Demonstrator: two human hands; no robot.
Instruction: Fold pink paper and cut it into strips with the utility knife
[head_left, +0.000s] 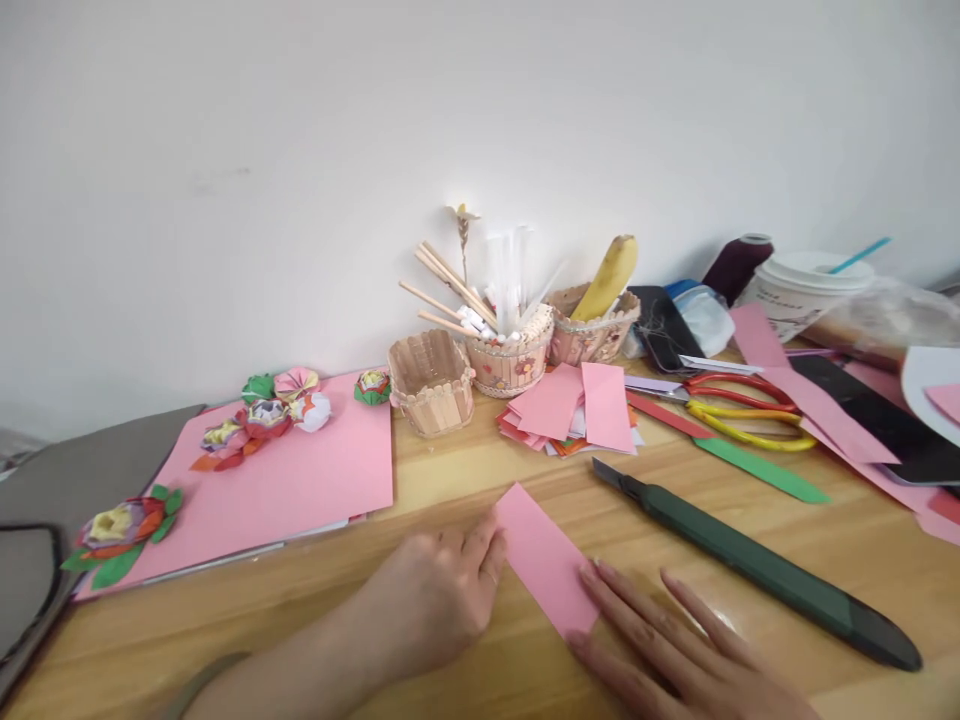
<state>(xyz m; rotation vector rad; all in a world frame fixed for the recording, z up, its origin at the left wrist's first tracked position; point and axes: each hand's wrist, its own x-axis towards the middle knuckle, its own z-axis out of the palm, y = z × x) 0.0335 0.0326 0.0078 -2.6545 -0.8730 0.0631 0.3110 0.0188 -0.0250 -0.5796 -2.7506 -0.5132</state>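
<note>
Head camera: a pink paper strip (544, 560) lies on the wooden counter (450, 480) between the person's two hands, slanting from its far left corner down to its near right end. The left hand (442, 595) is curled, its fingertips touching the strip's left edge near the far corner; the thumb is hidden, so whether it pinches the paper cannot be told. The right hand (667, 650) is spread, palm down, fingers reaching out, with some fingertips on the strip's near end. The hands are apart from each other. Just beyond the right hand rests a dark green cutter (750, 560), its blade end pointing away to the left, touching neither hand. Farther back sits a loose pile of cut paper pieces (607, 405), mostly pink. To its right are scissors (720, 408) with one red and one yellow handle, and a green paper strip (761, 470) close by. Behind the pile, three small wooden baskets stand in a row: a plain one (435, 405), a middle one (510, 368) with sticks, and a right one (592, 340) with a banana (611, 275). On the left, folded paper flowers (266, 415) rest on a large pink sheet (315, 480); a lidded white cup (795, 290) with a blue straw (859, 256) stands at the far right.
</note>
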